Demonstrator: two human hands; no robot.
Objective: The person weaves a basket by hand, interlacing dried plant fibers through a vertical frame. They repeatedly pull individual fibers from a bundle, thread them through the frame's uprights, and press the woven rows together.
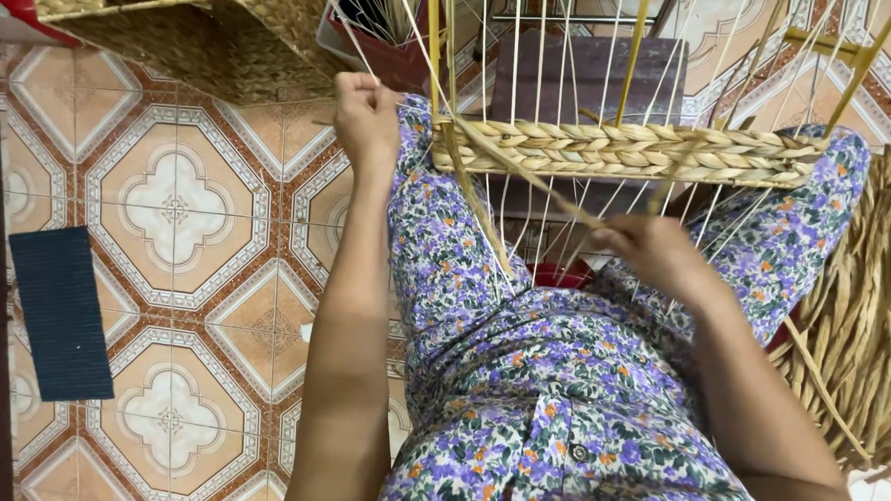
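Left hand (366, 117), upper centre-left of the frame, has its grip pinched on thin pale strands at the left end of the woven band (625, 151); right hand (656, 252), centre-right, is closed with its grip pinching a flat straw strand (514, 165) that runs diagonally up-left to the band. The braided band stretches across upright stakes (540, 64) of a frame resting over the person's knees in the upper middle, floral dress (550, 385) below it. Finished woven basket (190, 19) upper left, loose straw bundle (879, 300) at right edge, dark mat (60, 309) on patterned tile floor (177, 209) at left.
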